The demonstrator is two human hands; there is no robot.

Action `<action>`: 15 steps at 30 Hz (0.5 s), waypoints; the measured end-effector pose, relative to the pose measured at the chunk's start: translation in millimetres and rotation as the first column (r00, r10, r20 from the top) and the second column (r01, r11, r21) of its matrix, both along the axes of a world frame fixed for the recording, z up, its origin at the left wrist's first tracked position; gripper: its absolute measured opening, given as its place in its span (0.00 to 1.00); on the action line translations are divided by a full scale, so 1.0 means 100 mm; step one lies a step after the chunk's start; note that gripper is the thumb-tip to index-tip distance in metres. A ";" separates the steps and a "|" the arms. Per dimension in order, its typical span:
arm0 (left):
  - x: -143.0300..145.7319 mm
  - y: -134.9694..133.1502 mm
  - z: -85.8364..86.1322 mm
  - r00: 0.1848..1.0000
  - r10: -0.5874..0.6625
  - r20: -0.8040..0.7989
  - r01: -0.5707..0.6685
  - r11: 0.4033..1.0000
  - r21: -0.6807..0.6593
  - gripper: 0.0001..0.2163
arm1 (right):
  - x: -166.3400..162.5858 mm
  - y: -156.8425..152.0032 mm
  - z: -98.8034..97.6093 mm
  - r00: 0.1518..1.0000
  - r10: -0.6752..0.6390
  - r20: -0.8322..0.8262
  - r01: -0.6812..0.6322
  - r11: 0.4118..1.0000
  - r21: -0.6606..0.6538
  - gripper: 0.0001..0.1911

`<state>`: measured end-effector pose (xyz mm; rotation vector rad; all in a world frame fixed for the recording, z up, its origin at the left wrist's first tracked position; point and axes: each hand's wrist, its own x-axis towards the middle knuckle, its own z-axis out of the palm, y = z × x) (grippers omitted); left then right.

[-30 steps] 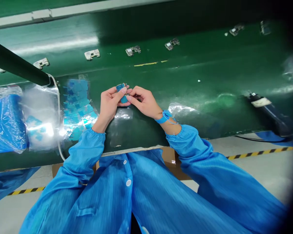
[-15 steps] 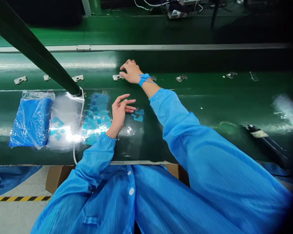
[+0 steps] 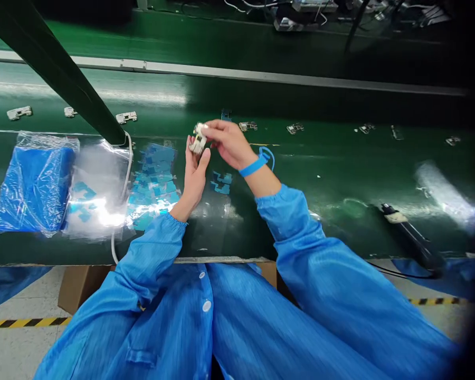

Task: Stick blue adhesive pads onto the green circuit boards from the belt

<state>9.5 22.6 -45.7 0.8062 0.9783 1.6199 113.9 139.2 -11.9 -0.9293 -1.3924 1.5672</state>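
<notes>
A small pale circuit board [image 3: 198,141] is held up over the bench between my two hands. My right hand [image 3: 230,143], a blue strap at its wrist, pinches the upper end of the board. Fingers and thumb of my left hand [image 3: 195,179] close about its lower end from below. Beside my left wrist lies a spread of blue die-cut film pieces [image 3: 154,179]. A few similar blue cut-outs [image 3: 222,182] sit on a clear sheet just right of that hand. Behind my right fingers a dark blue piece [image 3: 226,114] shows.
More boards [image 3: 126,117] lie in a row along the green belt [image 3: 324,105]. A dark post [image 3: 63,68] slants across the left, near a bagged blue pack [image 3: 35,184], clear film sheets [image 3: 98,195] and a white cable [image 3: 128,163]. A black handheld tool [image 3: 409,232] lies at right.
My right hand has lifted a circuit board off the belt and brought it back to my left hand, which has risen and closed on it. The view has shifted slightly.
</notes>
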 end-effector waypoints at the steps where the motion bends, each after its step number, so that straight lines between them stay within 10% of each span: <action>1: 0.02 0.00 -0.02 1.000 -0.023 -0.016 0.024 0.997 0.068 0.25 | 0.08 -0.24 -0.02 0.999 0.022 -0.023 -0.023 0.999 -0.047 0.29; 5: -0.02 -0.01 -0.03 0.999 -0.028 -0.041 0.035 0.986 0.163 0.20 | 0.53 -0.93 -0.17 0.945 -0.091 0.315 0.030 0.981 0.193 0.31; 7: -0.09 0.01 0.01 1.000 -0.012 -0.008 0.013 0.995 0.099 0.23 | 0.78 -1.14 -0.28 0.776 -0.227 0.589 -0.087 0.886 0.455 0.29; 11: -0.25 0.08 0.06 0.995 -0.103 -0.009 0.102 0.990 -0.093 0.18 | 1.09 -1.33 -0.50 0.470 -0.283 0.836 -0.394 0.781 0.485 0.30; 15: -0.33 0.11 0.09 0.892 -0.261 -0.370 0.210 0.962 -0.173 0.15 | 1.14 -1.31 -0.60 0.569 -0.314 0.760 -0.375 0.724 0.580 0.23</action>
